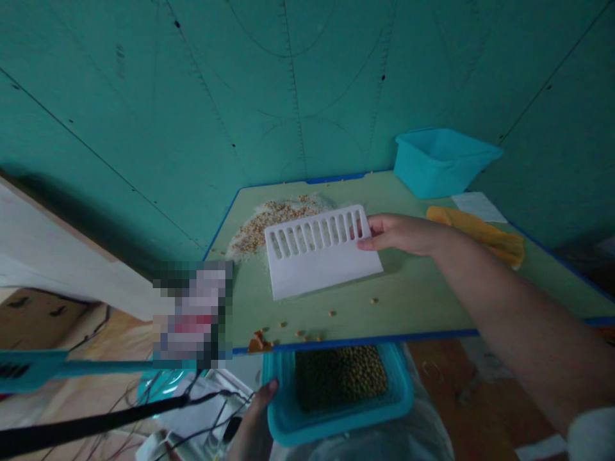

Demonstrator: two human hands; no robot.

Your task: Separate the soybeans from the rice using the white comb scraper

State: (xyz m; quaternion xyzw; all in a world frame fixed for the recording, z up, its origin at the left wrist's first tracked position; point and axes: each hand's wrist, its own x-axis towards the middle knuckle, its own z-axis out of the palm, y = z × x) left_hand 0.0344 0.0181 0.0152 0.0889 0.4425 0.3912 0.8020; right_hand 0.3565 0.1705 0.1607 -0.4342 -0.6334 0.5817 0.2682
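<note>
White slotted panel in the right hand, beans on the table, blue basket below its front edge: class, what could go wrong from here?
1. The pile of beans spreads close to the left edge of the table; a sweep of the white slotted panel in the right hand could knock some off there, missing the blue basket.
2. Only the left hand shows at the basket's side, so it might tip and spill.

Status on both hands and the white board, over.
Right hand gripping white slotted board above table. Left hand holding blue basket. Stray beans between board and basket.
</note>
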